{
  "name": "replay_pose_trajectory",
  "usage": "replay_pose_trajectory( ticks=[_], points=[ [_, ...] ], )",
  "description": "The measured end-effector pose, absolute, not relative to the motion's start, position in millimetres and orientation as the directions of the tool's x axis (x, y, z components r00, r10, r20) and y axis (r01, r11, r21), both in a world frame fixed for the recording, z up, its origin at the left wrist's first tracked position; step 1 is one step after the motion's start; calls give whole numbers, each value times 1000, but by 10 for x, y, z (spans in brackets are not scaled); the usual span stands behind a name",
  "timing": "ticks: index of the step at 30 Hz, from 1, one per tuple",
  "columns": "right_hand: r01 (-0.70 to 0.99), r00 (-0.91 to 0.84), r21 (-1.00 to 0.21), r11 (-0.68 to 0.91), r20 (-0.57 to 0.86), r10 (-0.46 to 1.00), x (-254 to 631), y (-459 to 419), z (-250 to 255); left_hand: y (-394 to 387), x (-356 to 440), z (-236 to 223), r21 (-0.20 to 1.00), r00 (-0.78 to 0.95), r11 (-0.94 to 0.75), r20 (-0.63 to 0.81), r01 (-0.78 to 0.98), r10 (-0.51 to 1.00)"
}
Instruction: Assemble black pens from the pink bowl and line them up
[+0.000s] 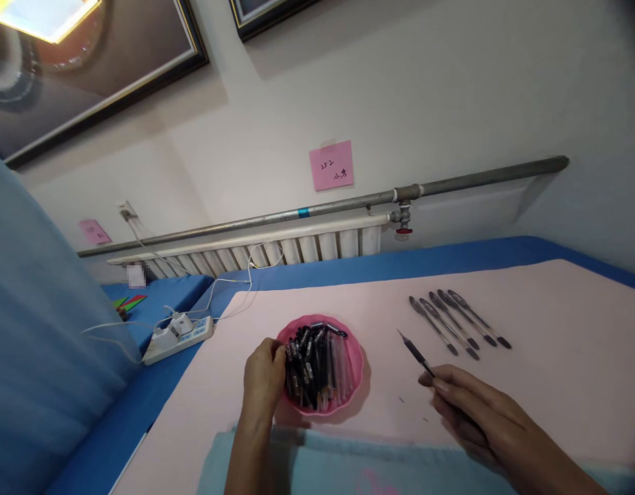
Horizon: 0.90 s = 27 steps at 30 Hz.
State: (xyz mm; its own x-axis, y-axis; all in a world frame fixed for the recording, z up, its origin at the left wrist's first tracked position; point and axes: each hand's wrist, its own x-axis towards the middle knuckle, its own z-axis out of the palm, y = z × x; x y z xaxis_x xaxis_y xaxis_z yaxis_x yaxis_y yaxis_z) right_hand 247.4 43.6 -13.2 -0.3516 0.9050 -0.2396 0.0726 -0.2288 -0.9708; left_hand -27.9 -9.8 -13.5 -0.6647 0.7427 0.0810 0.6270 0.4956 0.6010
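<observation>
A pink scalloped basket (359, 385) on the pink table cover holds a heap of black pen caps (306, 357) and several clear pen barrels (341, 364). My left hand (266, 375) is at its left rim, fingers pinched beside the caps; what is between them is hidden. My right hand (466, 405) grips an uncapped pen (416, 354) by its rear part, its bare tip pointing up and left, above the cover. Behind that hand, several capped pens (456, 320) lie side by side in a slanted row.
Tiny dark bits (401, 399) lie on the pink cover (384, 295) between basket and right hand. A light-blue cloth (317, 454) runs along the near edge. To the left are a power strip (178, 337) with cables and a blue curtain (39, 330). A radiator (317, 244) stands behind.
</observation>
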Motion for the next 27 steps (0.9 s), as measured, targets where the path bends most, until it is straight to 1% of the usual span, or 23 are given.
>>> replay_pose_trajectory(
  ticks=[3, 7, 10, 15, 17, 22, 25, 27],
  points=[
    [38, -404, -963, -266, -258, 877, 2466, 429, -118, -96, -246, -130, 529, -635, 523, 41, 669, 771],
    [7, -473, -958, -286, -256, 843, 2475, 448, -98, -93, -202, -148, 367, -570, 536, -20, 760, 822],
    [1, -518, -949, -315, -270, 812, 2499, 478, -87, -94, -179, -157, 329, -537, 517, -38, 790, 843],
    [0, -532, -944, -331, -280, 799, 2506, 475, -60, -99, -156, -131, 305, -527, 516, -55, 800, 848],
    [-4, -521, -947, -322, -273, 808, 2491, 455, -50, -109, -173, -105, 325, -556, 533, -24, 782, 831],
    [2, -480, -949, -316, -278, 832, 2471, 437, -71, -159, -260, -29, 421, -672, 581, 99, 697, 734],
    [28, -478, -950, -311, -286, 831, 2470, 448, -102, -176, -287, -18, 428, -691, 585, 144, 689, 708],
    [41, -462, -950, -308, -292, 838, 2468, 450, -112, -176, -288, -25, 413, -680, 581, 142, 701, 719]
  ],
)
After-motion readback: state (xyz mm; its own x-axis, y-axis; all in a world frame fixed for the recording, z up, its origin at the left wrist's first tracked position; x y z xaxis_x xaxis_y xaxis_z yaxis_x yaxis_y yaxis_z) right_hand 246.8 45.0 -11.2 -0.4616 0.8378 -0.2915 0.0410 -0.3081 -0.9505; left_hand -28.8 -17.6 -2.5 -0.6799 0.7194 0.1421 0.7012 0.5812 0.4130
